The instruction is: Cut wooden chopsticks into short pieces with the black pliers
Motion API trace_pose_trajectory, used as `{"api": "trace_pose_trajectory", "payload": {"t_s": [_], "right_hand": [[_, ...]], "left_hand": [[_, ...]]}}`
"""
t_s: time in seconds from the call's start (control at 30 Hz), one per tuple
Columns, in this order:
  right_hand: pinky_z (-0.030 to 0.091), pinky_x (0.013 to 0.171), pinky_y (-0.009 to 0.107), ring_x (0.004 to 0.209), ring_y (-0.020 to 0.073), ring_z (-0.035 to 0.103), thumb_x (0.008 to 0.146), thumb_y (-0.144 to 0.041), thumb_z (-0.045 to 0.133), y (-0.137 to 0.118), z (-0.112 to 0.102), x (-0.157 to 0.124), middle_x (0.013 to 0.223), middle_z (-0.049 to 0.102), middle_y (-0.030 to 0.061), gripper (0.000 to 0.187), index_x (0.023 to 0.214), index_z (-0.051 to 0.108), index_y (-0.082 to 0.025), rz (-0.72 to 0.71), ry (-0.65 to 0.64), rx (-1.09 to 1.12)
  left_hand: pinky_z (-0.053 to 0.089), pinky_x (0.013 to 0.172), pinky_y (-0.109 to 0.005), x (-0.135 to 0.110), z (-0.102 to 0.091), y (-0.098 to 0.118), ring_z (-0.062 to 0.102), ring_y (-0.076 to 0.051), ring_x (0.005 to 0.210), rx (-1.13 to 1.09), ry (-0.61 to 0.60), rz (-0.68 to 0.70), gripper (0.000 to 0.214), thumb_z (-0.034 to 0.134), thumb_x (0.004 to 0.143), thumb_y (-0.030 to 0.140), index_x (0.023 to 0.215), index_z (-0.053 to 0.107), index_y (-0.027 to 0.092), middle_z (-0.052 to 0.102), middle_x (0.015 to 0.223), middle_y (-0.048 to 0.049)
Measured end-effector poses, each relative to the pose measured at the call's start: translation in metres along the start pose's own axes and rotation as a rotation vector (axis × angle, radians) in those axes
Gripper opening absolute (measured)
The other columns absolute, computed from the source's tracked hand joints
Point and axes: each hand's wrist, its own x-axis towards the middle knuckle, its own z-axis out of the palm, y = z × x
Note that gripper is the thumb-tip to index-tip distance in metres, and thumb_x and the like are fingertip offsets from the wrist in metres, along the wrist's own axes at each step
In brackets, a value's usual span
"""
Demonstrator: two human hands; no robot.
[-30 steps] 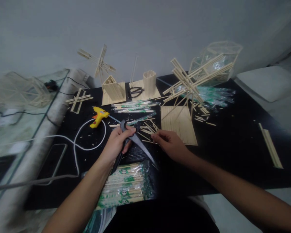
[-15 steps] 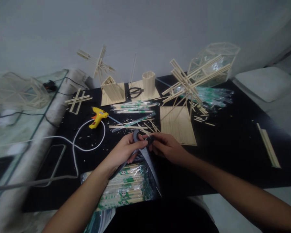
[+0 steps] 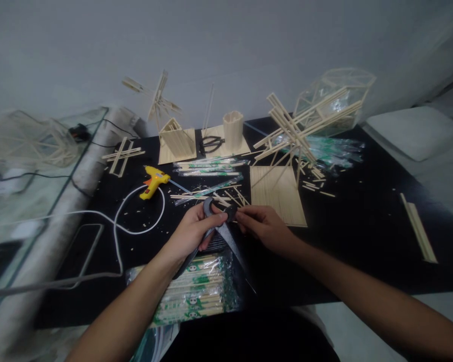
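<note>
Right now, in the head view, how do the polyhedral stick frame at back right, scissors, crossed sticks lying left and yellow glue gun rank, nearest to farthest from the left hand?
From the left hand:
1. Scissors, held in it.
2. Yellow glue gun, ahead and to its left.
3. Crossed sticks, farther ahead and left.
4. Polyhedral stick frame, at the back right.

left hand was curled pretty snug, thumb on top | right hand sat just beside it, fingers bent in | forearms were bare, kinda angled inward
</note>
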Motion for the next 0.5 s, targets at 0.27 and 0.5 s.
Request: {"api": "trace_pose_trajectory", "payload": {"t_s": [0.27, 0.5], "right_hand": [[0.025, 0.048, 0.025, 0.053, 0.0101, 0.04, 0.094, -0.043, 0.06, 0.007, 0.004, -0.001, 0.063, 0.054, -0.001, 0.03, 0.093, 0.075, -0.017, 0.066, 0.043, 0.032], [0.025, 0.046, 0.024, 0.051, 0.008, 0.038, 0.086, -0.038, 0.064, 0.01, 0.004, 0.003, 0.07, 0.057, -0.0006, 0.031, 0.103, 0.074, -0.014, 0.147, 0.052, 0.235]], "left_hand": [[0.026, 0.038, -0.017, 0.006, -0.021, 0.01, 0.032, -0.004, 0.028, -0.04, 0.146, 0.131, 0.034, 0.066, 0.09, 0.041, 0.071, 0.05, 0.018, 0.042, 0.033, 0.0082], [0.016, 0.03, -0.016, 0.002, -0.009, 0.004, 0.033, -0.004, 0.026, -0.052, 0.055, 0.017, 0.032, 0.075, 0.081, 0.042, 0.083, 0.053, 0.019, 0.05, 0.043, 0.0098]]}}
